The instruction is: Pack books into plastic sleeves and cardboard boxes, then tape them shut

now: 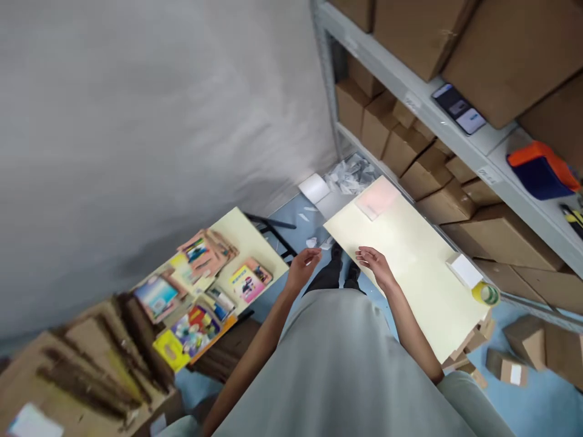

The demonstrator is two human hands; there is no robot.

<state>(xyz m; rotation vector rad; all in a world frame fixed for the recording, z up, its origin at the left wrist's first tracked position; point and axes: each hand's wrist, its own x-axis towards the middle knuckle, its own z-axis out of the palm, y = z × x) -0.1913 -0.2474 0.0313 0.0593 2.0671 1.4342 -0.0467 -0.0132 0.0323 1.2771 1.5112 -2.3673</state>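
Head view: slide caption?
Left hand near the laden table, right hand near the second table beside shelved boxes; both hands look empty.

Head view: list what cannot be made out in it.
In the head view:
- Pale-yellow rectangular table by the bare right hand: its legs, hidden beneath its top.
- Yellow-and-pink printed rectangular item: its small lettering, blurred.
- Dark rectangular phone: its screen text, too small.
- Yellow-and-black object: its full shape, cut off by the right edge.

Both arms (262, 340) extend forward, the left fingers (313, 252) and right fingers (365, 255) loosely bent, well apart.
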